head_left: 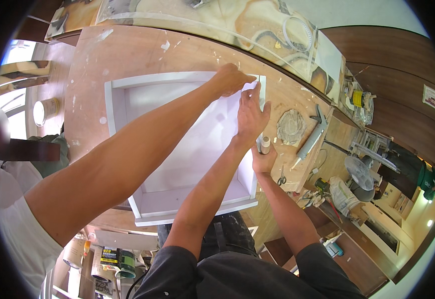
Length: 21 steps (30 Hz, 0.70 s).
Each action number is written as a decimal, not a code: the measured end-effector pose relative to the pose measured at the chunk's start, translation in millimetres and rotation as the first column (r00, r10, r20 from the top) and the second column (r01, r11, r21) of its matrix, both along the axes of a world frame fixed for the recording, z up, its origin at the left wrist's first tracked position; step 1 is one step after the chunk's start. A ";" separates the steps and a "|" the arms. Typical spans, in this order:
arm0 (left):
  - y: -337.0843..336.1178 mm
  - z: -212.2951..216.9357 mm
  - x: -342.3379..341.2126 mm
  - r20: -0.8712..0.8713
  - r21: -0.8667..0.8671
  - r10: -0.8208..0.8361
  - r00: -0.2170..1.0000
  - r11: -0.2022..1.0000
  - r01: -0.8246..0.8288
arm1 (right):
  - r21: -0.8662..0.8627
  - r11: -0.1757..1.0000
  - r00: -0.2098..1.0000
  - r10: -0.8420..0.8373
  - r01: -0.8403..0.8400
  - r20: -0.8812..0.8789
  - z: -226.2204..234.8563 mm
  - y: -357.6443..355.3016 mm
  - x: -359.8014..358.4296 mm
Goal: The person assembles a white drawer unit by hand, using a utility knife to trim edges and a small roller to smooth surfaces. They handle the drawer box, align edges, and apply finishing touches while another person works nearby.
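A white open drawer box (162, 187) lies on the wooden work table. My left hand (251, 117) rests along its right wall near the far right corner, fingers stretched out. Beside the outer face of that wall, my right hand (264, 159) is closed around a tool with a rounded, pale wooden handle end (265, 143); its working end is hidden. From the left, a co-worker's arm in a white sleeve reaches across the box, and that person's hand (231, 80) is at the far right corner. A thin white strip (249, 86) shows between the co-worker's fingers and mine.
Right of the box lie a caulking gun (313, 137), a crumpled round plastic-wrapped thing (291, 127) and scissors (282, 176). A marble-patterned panel (227, 20) with a white ring (297, 34) borders the far edge. Cans (126, 264) stand lower left; a fan (358, 172) stands right.
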<state>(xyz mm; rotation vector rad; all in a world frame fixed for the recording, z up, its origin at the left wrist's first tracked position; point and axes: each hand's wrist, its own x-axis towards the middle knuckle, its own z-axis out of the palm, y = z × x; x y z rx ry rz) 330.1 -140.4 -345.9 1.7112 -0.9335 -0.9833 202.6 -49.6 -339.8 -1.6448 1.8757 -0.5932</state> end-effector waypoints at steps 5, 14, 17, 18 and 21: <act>0.0 8.8 6.0 0.078 -0.016 -0.050 0.996 0.999 0.051 | -0.013 1.000 0.999 -0.016 0.016 0.038 1.4 -0.3 2.8; 0.8 10.1 14.3 0.205 0.073 -0.222 0.953 0.975 0.212 | -0.021 0.999 0.999 -0.025 0.026 0.046 -6.8 0.0 -3.2; -0.9 7.3 16.5 0.272 0.118 -0.281 0.920 0.959 0.258 | -0.002 0.999 0.999 -0.037 0.037 0.031 -9.4 0.0 -5.6; -0.3 6.5 16.6 0.289 0.121 -0.287 0.913 0.957 0.263 | 0.002 0.999 0.999 -0.035 0.035 0.020 -9.0 -0.2 -5.6; -1.4 7.1 18.8 0.315 0.131 -0.309 0.897 0.951 0.281 | 0.006 1.000 1.000 -0.023 0.023 -0.010 -4.5 -0.9 -4.7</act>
